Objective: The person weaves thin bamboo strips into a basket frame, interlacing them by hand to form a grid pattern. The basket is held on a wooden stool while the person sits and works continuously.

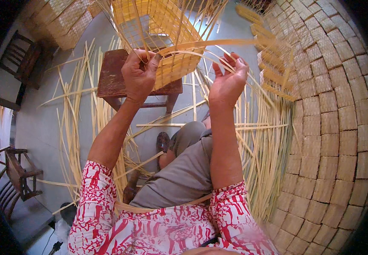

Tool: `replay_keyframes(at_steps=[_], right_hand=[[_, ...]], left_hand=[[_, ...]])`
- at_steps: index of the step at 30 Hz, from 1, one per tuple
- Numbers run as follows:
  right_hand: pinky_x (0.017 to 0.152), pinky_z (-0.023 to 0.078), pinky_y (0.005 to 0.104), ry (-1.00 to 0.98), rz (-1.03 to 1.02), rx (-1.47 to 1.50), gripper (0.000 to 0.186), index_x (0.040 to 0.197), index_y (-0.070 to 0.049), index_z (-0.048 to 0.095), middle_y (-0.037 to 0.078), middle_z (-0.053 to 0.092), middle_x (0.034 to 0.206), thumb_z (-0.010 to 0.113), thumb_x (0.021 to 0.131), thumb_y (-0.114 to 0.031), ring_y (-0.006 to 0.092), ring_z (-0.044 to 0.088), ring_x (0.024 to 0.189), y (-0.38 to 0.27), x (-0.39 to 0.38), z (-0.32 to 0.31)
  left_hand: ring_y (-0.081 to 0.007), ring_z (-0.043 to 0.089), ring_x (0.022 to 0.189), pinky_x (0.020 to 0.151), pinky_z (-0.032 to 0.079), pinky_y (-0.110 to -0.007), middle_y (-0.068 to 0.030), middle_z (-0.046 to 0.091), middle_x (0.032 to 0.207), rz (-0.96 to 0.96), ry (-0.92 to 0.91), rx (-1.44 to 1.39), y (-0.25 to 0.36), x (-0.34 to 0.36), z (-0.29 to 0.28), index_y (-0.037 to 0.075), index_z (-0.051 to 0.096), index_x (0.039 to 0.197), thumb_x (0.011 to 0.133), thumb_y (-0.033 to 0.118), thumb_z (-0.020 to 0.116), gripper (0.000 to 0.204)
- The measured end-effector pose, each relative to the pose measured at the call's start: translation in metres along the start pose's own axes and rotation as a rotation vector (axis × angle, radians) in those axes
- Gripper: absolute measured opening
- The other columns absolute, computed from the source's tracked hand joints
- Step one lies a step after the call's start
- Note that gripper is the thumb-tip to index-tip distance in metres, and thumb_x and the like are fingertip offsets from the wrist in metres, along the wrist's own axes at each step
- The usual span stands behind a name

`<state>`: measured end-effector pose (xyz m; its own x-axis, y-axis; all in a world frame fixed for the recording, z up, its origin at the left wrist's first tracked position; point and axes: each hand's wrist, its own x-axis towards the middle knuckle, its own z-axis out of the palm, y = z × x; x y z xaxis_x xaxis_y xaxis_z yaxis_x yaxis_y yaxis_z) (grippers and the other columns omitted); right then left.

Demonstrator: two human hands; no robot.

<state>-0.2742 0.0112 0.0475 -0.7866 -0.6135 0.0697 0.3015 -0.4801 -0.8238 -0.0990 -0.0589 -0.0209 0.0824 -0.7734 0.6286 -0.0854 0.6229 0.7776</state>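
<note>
A partly woven yellow bamboo basket (177,68) rests on a worn reddish-brown stool (111,76) in front of me. Long upright strips rise from its rim. At the basket's near corner, my left hand (139,74) is closed, pinching the rim and a bamboo strip between thumb and fingers. My right hand (228,80) is raised to the right of the basket, its fingers curled around a thin pale strip (211,55) that runs across from the left hand. A wider strip (226,42) arches off to the right above it.
Loose bamboo strips (75,110) cover the floor on both sides of the stool. Stacked woven baskets (320,123) form a wall at the right, and more baskets (71,25) stand at the far left. Dark wooden chairs (22,170) are along the left.
</note>
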Motion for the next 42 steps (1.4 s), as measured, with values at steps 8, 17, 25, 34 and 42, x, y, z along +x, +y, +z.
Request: replay_keyframes(at_steps=[8,17,25,34,42], right_hand=[[0.095,0.042,0.0403,-0.382,-0.696,-0.586,0.049,0.114,0.001,0.057,0.013,0.057,0.108,0.062,0.095,-0.044,0.0268,0.054,0.105,0.008,0.01,-0.006],[0.102,0.036,0.0405,-0.708,-1.144,-1.25,0.028,0.108,-0.013,0.07,0.008,0.069,0.106,0.061,0.095,-0.036,0.0297,0.06,0.105,0.011,0.019,-0.023],[0.074,0.046,0.0436,-1.082,-0.759,-1.189,0.012,0.089,-0.011,0.064,0.009,0.067,0.082,0.06,0.093,-0.022,0.0338,0.064,0.081,0.015,-0.007,-0.027],[0.061,0.048,0.0491,-1.074,-0.603,-1.268,0.012,0.103,-0.013,0.063,0.019,0.066,0.078,0.059,0.096,-0.022,0.0431,0.063,0.073,0.02,-0.01,-0.03],[0.059,0.048,0.0398,-1.123,-0.377,-1.163,0.015,0.107,-0.012,0.067,0.017,0.063,0.068,0.059,0.095,-0.017,0.032,0.063,0.061,0.016,-0.006,-0.024]], left_hand=[[-0.0092,0.052,0.065,0.06,0.045,-0.027,-0.0033,0.06,0.074,0.004,-0.168,0.154,0.007,0.007,-0.018,0.001,0.065,0.08,0.084,0.006,0.077,0.014],[-0.0072,0.059,0.076,0.071,0.049,-0.025,0.0005,0.065,0.079,-0.188,-0.565,0.068,-0.027,0.037,-0.138,0.002,0.069,0.088,0.089,0.011,0.074,0.011],[-0.0086,0.058,0.086,0.08,0.047,-0.027,0.0004,0.063,0.09,-0.106,-0.793,0.08,-0.045,0.055,-0.168,0.004,0.068,0.091,0.09,0.01,0.073,0.008],[-0.0057,0.055,0.081,0.075,0.047,-0.026,0.0038,0.062,0.088,-0.151,-0.648,0.156,-0.043,0.043,-0.162,0.007,0.066,0.103,0.089,0.013,0.075,0.018],[-0.0092,0.058,0.087,0.075,0.053,-0.024,-0.004,0.06,0.117,-0.19,0.054,0.099,-0.028,-0.022,-0.143,0.011,0.059,0.127,0.081,0.003,0.077,0.051]])
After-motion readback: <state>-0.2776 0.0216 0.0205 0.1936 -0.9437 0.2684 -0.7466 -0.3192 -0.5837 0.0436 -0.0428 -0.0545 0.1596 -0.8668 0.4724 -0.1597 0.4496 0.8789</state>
